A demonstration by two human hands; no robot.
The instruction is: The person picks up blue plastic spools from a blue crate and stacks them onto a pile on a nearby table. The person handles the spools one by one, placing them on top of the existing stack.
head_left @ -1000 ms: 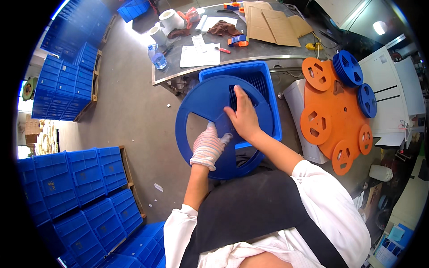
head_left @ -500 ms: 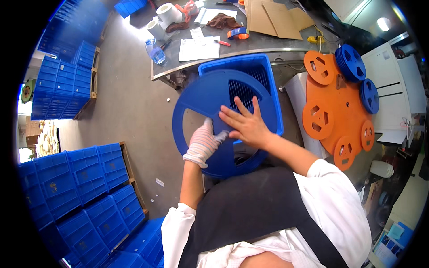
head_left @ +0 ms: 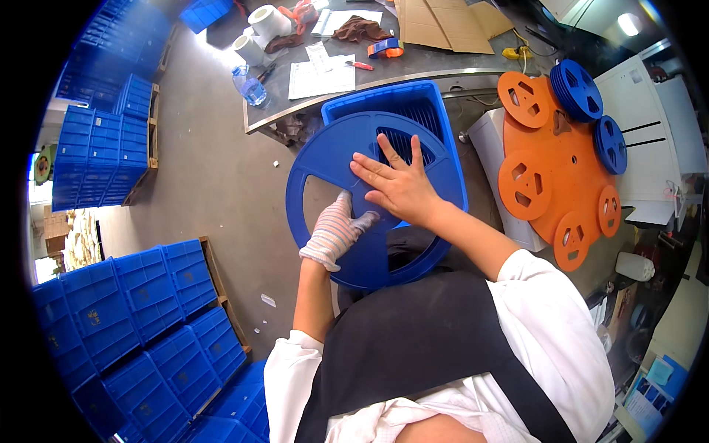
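Observation:
A large flat blue reel disc (head_left: 336,151) with wide cutouts lies in front of my body, reaching over part of a blue crate (head_left: 438,103). My left hand (head_left: 332,230), in a striped knit glove, grips the disc beside its middle. Its thumb lies on top, while some fingers pass into a cutout and are partly hidden. Bare and spread flat, my right hand (head_left: 402,186) rests on the disc's face just right of the centre. Through the upper right cutout, thin ribs or edges inside the crate (head_left: 419,114) show.
A metal workbench (head_left: 277,111) beyond holds papers, a water bottle (head_left: 249,87), rolls, a tape dispenser (head_left: 385,49) and cardboard (head_left: 443,26). To the right, an orange board (head_left: 565,166) carries orange and blue reels. Stacked blue crates (head_left: 136,295) stand on pallets at left.
My right hand has slid slightly left and up across the disc. The left hand keeps its grip. The whole view has shifted a little.

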